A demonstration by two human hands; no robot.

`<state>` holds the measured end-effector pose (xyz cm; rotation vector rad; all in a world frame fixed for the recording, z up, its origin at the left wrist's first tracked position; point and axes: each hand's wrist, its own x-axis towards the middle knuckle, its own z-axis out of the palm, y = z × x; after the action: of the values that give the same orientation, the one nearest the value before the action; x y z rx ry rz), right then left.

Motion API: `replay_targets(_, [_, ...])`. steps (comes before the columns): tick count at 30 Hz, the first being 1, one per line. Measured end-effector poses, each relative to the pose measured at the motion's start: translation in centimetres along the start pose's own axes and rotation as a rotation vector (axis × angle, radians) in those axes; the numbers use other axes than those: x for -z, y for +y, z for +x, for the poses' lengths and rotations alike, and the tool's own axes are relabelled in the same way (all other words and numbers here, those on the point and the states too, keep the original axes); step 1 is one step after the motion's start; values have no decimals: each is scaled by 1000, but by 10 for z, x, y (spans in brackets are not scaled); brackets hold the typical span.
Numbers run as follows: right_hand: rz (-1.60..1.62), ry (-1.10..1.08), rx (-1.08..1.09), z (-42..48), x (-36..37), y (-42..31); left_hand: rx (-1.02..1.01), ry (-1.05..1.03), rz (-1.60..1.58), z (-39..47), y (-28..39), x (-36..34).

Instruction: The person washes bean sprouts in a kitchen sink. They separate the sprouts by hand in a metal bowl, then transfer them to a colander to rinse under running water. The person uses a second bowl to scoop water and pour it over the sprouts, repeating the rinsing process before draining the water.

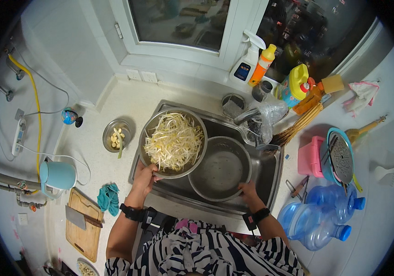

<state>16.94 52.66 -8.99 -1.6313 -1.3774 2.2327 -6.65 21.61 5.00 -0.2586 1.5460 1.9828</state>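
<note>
My left hand [144, 177] grips the near rim of a round metal bowl [202, 151] heaped with bean sprouts [174, 141]. That bowl overlaps the left edge of the stainless steel sink [267, 172]; whether it rests there or is held up, I cannot tell. My right hand [248, 190] holds the right near rim of a second metal basin [221, 169], in the sink basin. Only a wet-looking bottom shows inside it. The bowl of sprouts covers part of its left rim. A faucet [247, 116] stands behind, partly wrapped in a clear plastic bag [272, 110].
To the left are a small metal bowl [105, 138] of garlic cloves, a teal cloth [108, 199], an electric kettle [58, 175] and a cleaver [75, 217] on a wooden cutting board [88, 241]. Water jugs [307, 220], a pink container [310, 157] and a whisk broom [296, 126] stand at right.
</note>
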Motion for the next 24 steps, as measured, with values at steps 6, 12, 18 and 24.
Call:
replay_targets(6, [-296,61,90,34,13,13,13,39,64,9,-5,-7])
replay_targets(12, [-575,132,355,36,7,15,29,0,62,22,-12,7])
replay_targets(18, [-714,255,716,1,-13,-8,57,-8,41,32,-13,16])
replay_targets(24, [-668,360,993,-19,-21,-26,83,-41,73,34,-2,12])
